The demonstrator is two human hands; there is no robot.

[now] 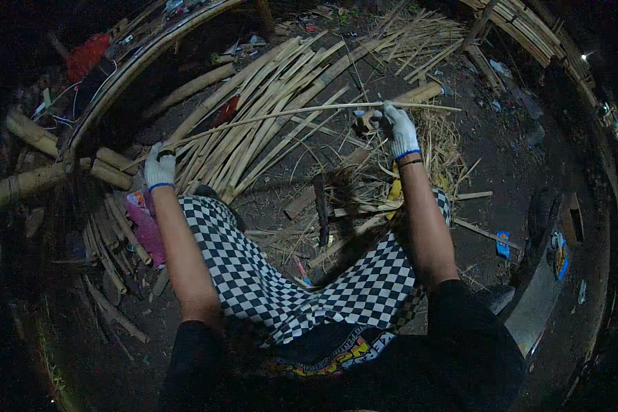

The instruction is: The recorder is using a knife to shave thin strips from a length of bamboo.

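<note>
A long, thin bamboo strip stretches across in front of me, bowed slightly upward. Near its left end my left hand, in a white glove with a blue cuff, is closed around it. My right hand, gloved the same way, grips it farther along, and the strip's right end sticks out past the fingers. Beneath the strip lies a pile of split bamboo strips on the ground. Pale shavings are heaped beside my right wrist.
Thick bamboo poles lie at the left, near a pink bag and short sticks. A dark upright piece stands between my knees. More thin strips are spread at the back. A blue wrapper lies at the right.
</note>
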